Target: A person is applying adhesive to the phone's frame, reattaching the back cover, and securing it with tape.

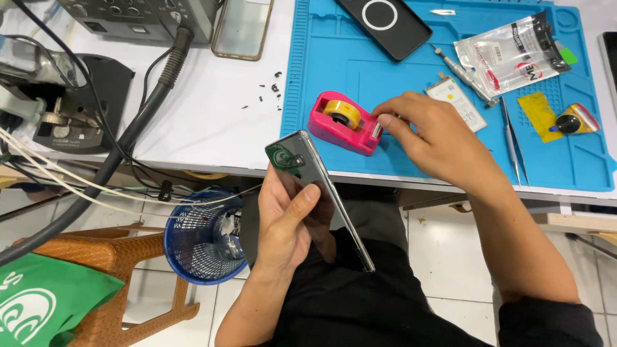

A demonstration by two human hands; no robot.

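- Left hand (pixel 289 222): fingers wrapped around a dark phone (pixel 319 193), held tilted over the lap.
- Right hand (pixel 430 138): fingers pinched narrow at the pink tape dispenser (pixel 344 122) on the blue mat (pixel 565 160), near the worktop edge.

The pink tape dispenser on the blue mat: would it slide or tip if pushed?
The tape dispenser looks small and plastic, so probably light and apt to slide. Its long flat base suggests it resists tipping. The right hand pinching at its cutter end may drag it along the mat.
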